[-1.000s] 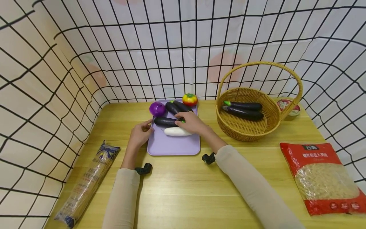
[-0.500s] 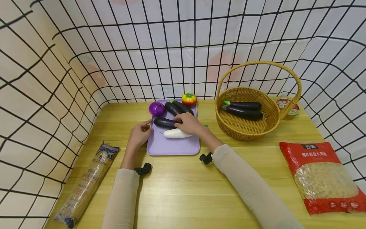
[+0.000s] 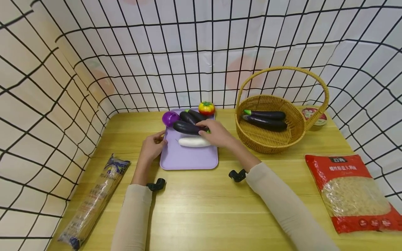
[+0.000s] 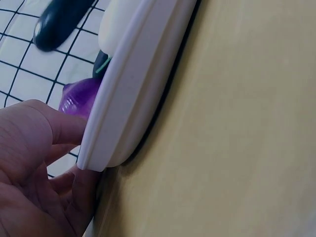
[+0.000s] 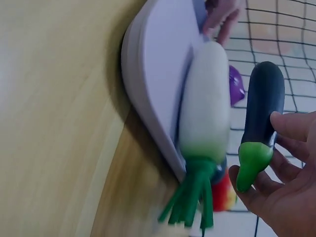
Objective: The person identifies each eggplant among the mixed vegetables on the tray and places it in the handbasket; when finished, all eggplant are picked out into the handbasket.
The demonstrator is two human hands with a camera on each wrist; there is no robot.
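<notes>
My right hand [image 3: 218, 134] grips a dark eggplant [image 3: 186, 128] near its green stem end, lifted over the lilac tray [image 3: 188, 163]. In the right wrist view this eggplant [image 5: 265, 98] hangs apart from the white radish [image 5: 205, 98], which lies on the tray with its green leaves past the edge. My left hand [image 3: 152, 148] pinches the tray's left rim, thumb on top in the left wrist view. Two more eggplants [image 3: 187, 118] lie at the back of the tray, beside a purple onion [image 3: 170, 119] and a red-and-yellow fruit with a green top [image 3: 206, 108].
A wicker basket [image 3: 270, 149] with a tall handle stands at the right, two eggplants [image 3: 265, 123] inside. Behind it is a round tin [image 3: 316, 120]. A red pasta bag [image 3: 355, 195] lies at front right, a long noodle pack [image 3: 94, 205] at left. Black wire grid [image 3: 188, 52] encloses the table.
My right hand has raised the eggplant off the tray, up and slightly to the right. The radish shifted a little on the tray. My left hand has stayed on the rim.
</notes>
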